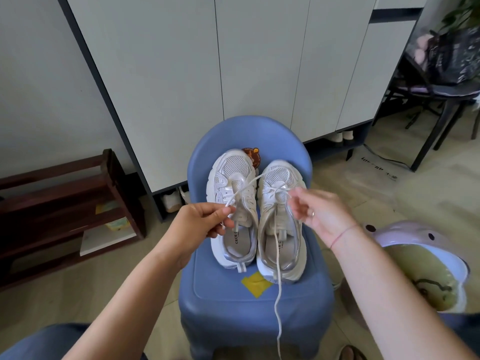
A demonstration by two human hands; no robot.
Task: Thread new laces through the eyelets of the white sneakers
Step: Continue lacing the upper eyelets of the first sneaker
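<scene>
- We see two white sneakers side by side on the seat of a blue chair (pixel 249 305), toes pointing away from us: the left sneaker (pixel 233 167) and the right sneaker (pixel 280 175).
- The lace (pixel 246 186) passes through the front eyelets of the right sneaker.
- One strand crosses over the left sneaker to our left hand (pixel 205 224), which pinches it near its tip between thumb and forefinger.
- Our right hand (pixel 319 214) hovers at the right sneaker's outer side, fingers curled on another strand. Blur hides the exact pinch.
- A loose end trails out of the right sneaker, past a yellow patch (pixel 255 283), down the chair's front.
- A basin (pixel 405 237) of murky water sits right of the chair, and a wooden rack (pixel 65 201) stands to the left.
</scene>
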